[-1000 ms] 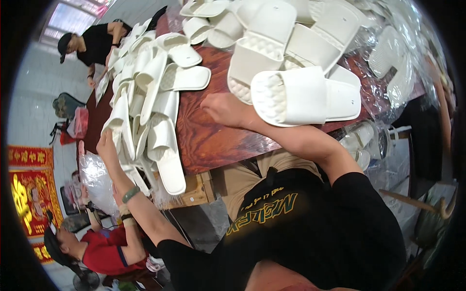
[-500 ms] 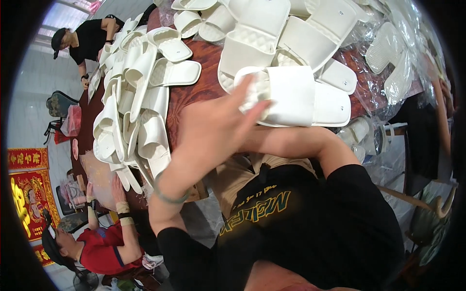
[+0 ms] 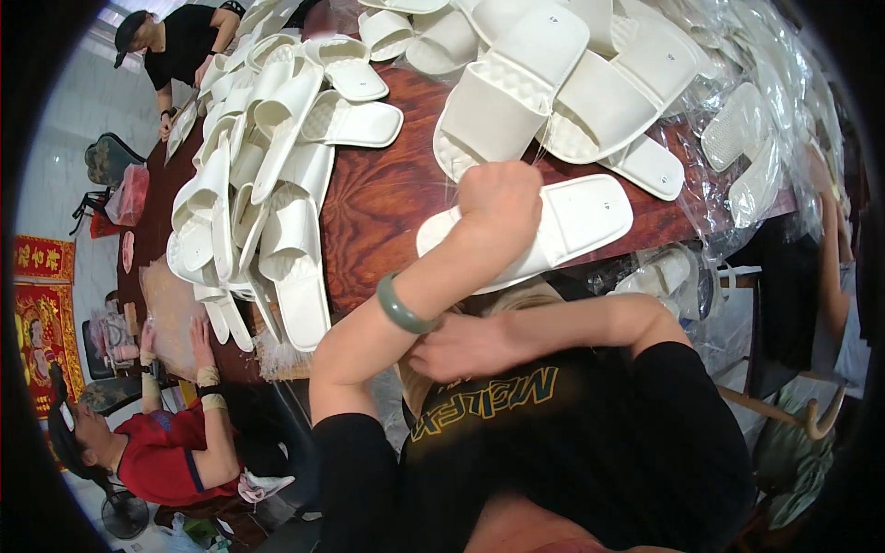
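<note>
My left hand (image 3: 502,207), with a green bangle (image 3: 404,306) on its wrist, is closed in a fist above a white open-toed slipper (image 3: 590,217) lying at the table's near edge. The fist covers much of the slipper's strap. Thin clear strands show beside the fist, but what the fingers hold is hidden. My right hand (image 3: 466,348) is drawn in against my belly, below the left forearm. Its fingers are curled together, and anything within them is out of sight. Just beyond the fist lie more white slippers (image 3: 516,88), some overlapping.
A heap of white slippers (image 3: 249,175) covers the left part of the reddish wooden table (image 3: 387,198). Clear plastic wrapping (image 3: 728,138) with slippers is at the right. One person (image 3: 180,46) works at the far left, another in red (image 3: 175,452) at the near left.
My left hand has gone from spread fingers to a fist. My right hand has come out from behind it and drawn back to my belly. The near slipper has shifted toward me and tilted.
</note>
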Demonstrator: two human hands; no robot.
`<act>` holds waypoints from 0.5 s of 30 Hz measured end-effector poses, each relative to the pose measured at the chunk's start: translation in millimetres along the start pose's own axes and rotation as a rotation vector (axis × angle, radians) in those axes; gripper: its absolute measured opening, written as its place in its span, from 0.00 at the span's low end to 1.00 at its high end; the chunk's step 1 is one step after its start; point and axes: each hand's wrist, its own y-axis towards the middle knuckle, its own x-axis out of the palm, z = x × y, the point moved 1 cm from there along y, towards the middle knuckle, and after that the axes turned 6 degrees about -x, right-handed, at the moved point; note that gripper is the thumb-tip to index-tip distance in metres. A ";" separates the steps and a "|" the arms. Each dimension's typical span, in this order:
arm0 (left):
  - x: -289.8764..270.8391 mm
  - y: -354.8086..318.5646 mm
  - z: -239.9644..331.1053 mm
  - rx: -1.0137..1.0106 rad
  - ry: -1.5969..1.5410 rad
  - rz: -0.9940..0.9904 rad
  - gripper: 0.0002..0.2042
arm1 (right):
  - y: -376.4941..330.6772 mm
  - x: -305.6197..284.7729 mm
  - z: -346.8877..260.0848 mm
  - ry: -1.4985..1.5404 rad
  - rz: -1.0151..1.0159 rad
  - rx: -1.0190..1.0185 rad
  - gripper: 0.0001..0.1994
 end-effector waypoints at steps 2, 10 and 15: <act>-1.9 -12.8 -12.8 -0.117 -0.031 0.059 0.14 | -24.0 -60.8 -17.3 0.296 -0.007 -0.039 0.07; 9.6 -27.6 -24.9 0.111 0.098 -0.055 0.06 | -112.9 -150.5 88.6 -0.685 0.137 0.657 0.18; -7.1 -39.1 -33.7 0.175 0.152 -0.056 0.05 | -103.0 -132.3 110.1 -0.361 0.168 0.561 0.12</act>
